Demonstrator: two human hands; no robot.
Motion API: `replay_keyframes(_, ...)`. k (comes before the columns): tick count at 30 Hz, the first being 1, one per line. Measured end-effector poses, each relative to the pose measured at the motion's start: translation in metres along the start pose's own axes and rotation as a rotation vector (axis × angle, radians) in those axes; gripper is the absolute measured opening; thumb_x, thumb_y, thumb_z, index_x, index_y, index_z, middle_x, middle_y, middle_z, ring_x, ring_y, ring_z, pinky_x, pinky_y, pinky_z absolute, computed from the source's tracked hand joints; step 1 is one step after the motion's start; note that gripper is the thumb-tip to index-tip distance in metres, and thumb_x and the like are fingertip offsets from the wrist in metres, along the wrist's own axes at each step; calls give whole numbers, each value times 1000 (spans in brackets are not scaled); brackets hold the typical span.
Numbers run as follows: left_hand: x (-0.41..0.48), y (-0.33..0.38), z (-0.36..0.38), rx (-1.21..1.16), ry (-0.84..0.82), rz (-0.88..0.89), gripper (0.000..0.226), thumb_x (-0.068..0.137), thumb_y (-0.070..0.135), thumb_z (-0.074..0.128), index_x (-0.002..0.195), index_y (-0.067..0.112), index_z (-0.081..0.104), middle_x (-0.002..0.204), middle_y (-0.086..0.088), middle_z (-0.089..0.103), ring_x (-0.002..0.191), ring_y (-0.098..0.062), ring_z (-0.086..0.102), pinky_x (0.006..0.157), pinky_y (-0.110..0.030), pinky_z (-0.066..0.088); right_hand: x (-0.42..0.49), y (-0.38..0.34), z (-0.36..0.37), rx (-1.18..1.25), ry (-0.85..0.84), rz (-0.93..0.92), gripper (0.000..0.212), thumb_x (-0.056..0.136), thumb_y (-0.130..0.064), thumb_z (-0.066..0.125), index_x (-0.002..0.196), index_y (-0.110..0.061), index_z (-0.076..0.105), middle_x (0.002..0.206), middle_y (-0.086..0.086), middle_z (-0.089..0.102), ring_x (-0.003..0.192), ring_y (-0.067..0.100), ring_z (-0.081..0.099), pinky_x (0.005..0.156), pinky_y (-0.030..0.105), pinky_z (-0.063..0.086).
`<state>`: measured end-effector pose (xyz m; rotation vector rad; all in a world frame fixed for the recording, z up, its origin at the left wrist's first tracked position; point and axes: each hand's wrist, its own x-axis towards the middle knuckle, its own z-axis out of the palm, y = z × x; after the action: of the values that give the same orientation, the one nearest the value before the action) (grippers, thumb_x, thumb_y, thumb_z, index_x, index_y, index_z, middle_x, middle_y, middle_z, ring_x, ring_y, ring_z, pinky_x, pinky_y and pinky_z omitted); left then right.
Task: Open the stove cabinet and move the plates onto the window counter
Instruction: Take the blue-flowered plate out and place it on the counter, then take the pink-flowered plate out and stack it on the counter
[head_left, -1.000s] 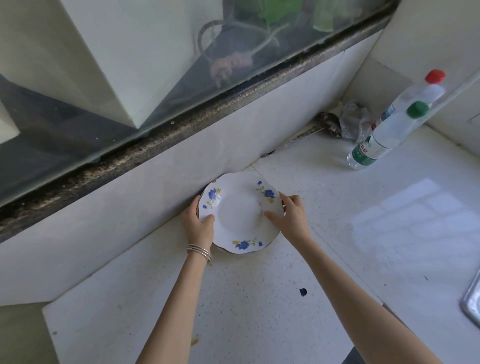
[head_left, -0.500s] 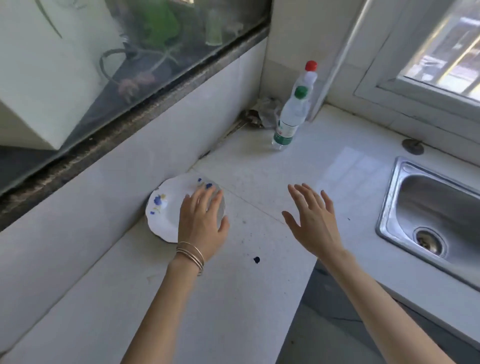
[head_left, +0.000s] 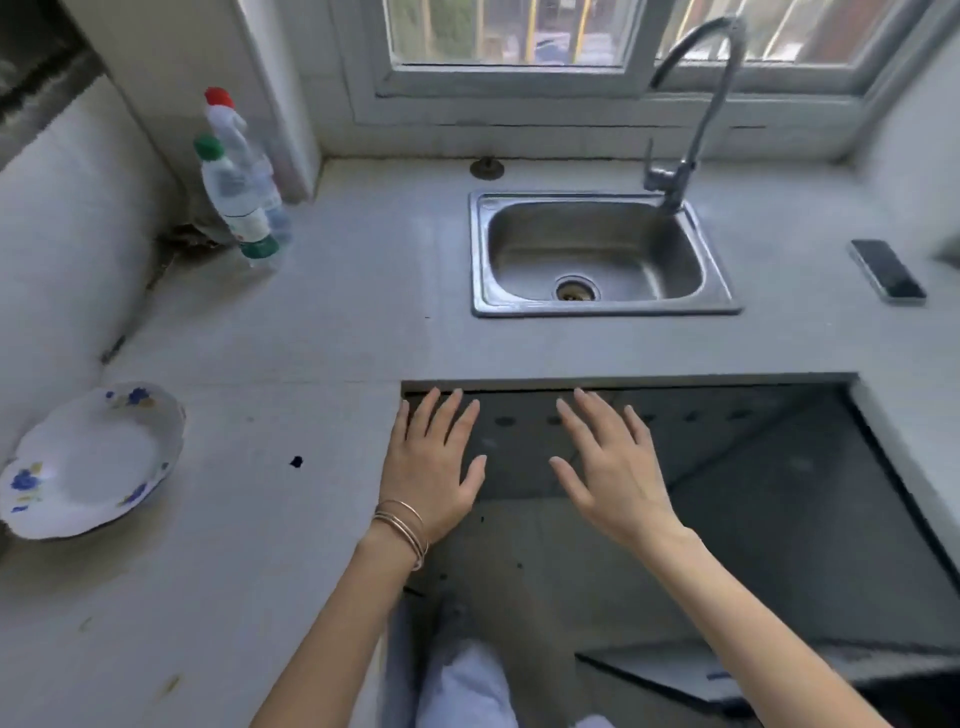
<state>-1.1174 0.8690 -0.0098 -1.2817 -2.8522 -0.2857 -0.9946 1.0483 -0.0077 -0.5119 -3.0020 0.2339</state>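
A white plate with blue flowers (head_left: 91, 462) lies on the pale counter (head_left: 260, 519) at the far left, against the tiled wall. My left hand (head_left: 431, 473), with thin bangles on the wrist, hovers with fingers spread over the counter's inner corner. My right hand (head_left: 613, 467) is spread too, held over the dark floor in front of the counter. Both hands are empty and well to the right of the plate. No cabinet door shows in this view.
A steel sink (head_left: 597, 254) with a curved tap (head_left: 691, 114) sits under the window. Two plastic bottles (head_left: 236, 182) stand in the back left corner. A phone (head_left: 888, 270) lies at the right. A dark speck (head_left: 296, 461) marks the counter.
Both hands let go of the plate, which stays on the counter by the wall. The view has swung right towards the sink, and both hands moved away over the counter edge.
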Motion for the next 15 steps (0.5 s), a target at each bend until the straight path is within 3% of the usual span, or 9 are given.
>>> replay_keyframes(7,-33,158,24,30,-89,363,58,82,45,33,129,17,52,133,-6,55,126,-25,47,107,-49,29,-175,92,-23,-5,10,309,59,86,-44,38,137,-14,43,141,10,47,132,22,41,106,48,34)
replay_keyframes(11,-53,239,36,23,-161,567,57,82,46,32,126,17,56,129,-6,58,122,-24,52,101,-52,39,-272,127,-33,-19,-19,530,59,86,-44,36,137,-14,44,140,9,48,131,23,42,105,49,37)
replay_keyframes(15,-69,299,53,26,-232,778,57,84,48,32,127,20,55,130,-5,57,123,-25,50,106,-49,26,-345,141,-36,8,-10,731,60,85,-44,34,137,-16,42,141,10,47,132,25,41,105,51,36)
